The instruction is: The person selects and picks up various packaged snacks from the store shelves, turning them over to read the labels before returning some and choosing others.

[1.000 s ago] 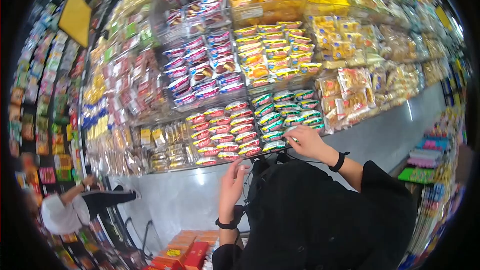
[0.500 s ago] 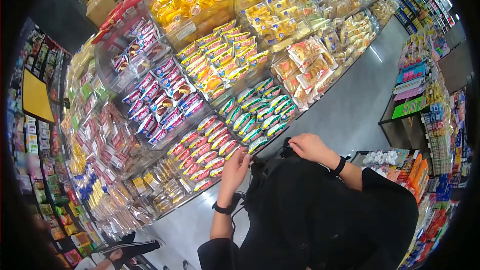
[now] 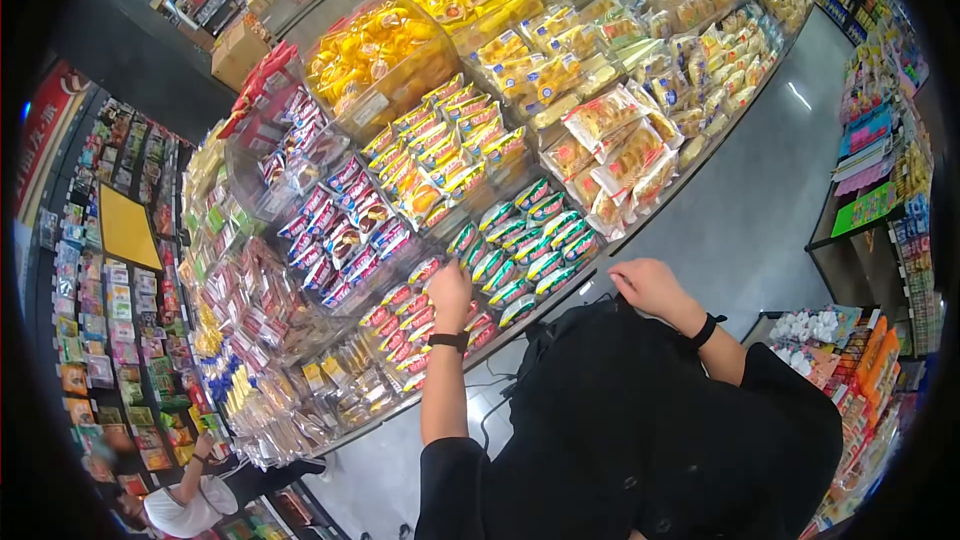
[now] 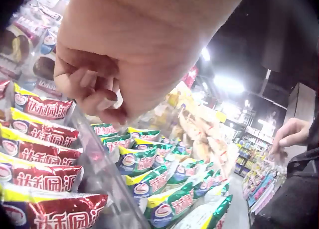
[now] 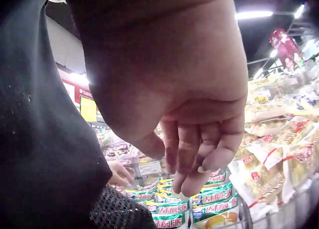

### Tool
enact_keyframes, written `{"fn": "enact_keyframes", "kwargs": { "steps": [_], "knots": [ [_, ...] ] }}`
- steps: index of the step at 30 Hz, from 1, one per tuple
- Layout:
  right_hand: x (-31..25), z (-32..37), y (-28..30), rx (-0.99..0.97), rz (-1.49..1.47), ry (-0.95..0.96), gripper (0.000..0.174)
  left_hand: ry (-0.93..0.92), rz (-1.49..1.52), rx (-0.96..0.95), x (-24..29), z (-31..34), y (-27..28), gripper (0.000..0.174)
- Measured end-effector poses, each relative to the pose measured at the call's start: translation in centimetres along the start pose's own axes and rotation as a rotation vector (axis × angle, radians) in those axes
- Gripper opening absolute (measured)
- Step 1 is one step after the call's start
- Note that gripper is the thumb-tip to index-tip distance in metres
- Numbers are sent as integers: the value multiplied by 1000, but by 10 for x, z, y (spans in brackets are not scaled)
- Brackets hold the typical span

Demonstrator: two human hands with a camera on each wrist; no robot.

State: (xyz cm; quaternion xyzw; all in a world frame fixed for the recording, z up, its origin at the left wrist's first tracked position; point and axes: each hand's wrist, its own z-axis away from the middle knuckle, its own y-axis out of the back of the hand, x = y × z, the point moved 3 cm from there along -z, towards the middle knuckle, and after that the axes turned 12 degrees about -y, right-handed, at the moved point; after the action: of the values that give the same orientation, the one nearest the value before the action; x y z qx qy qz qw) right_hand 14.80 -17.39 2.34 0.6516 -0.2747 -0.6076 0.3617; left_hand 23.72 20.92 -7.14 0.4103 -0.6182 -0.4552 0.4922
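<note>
My left hand (image 3: 450,292) is over the far end of the red-and-yellow packets (image 3: 398,340), beside the green-and-white ones (image 3: 518,250). In the left wrist view, the left hand's fingers (image 4: 92,92) curl in above the clear divider (image 4: 107,184) between red packets (image 4: 45,136) and green packets (image 4: 172,204); no packet shows in them. My right hand (image 3: 650,288) hangs off the display's front edge, near my body. The right wrist view shows the right hand's fingers (image 5: 192,149) loosely bent and holding nothing, with green packets (image 5: 214,206) beyond.
Clear bins hold yellow packets (image 3: 375,55), purple-and-white packets (image 3: 345,230) and bagged pastries (image 3: 625,155). Grey floor (image 3: 745,190) runs along the display's front edge. Shelves (image 3: 865,200) stand at the right. A person in a white top (image 3: 190,510) is at the lower left.
My left hand has moved up and forward over the red packets, its fingers now curled. My right hand has moved away from the green packets toward the right. The head view has turned.
</note>
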Motion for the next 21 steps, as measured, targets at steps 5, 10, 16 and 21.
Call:
{"fn": "enact_keyframes", "kwargs": {
  "steps": [5,10,16,21],
  "knots": [
    [18,-4,13,0,-19,-3,16,39,-69,-107,-5,-9,-17,24],
    [30,-9,17,10,-44,18,16,44,-69,-120,-4,-5,-25,25],
    [41,-17,12,-44,-37,47,17,102,-87,-10,10,7,-18,22],
    [32,-26,22,-47,-51,93,17,86,-164,60,26,7,4,19]
  ]
}}
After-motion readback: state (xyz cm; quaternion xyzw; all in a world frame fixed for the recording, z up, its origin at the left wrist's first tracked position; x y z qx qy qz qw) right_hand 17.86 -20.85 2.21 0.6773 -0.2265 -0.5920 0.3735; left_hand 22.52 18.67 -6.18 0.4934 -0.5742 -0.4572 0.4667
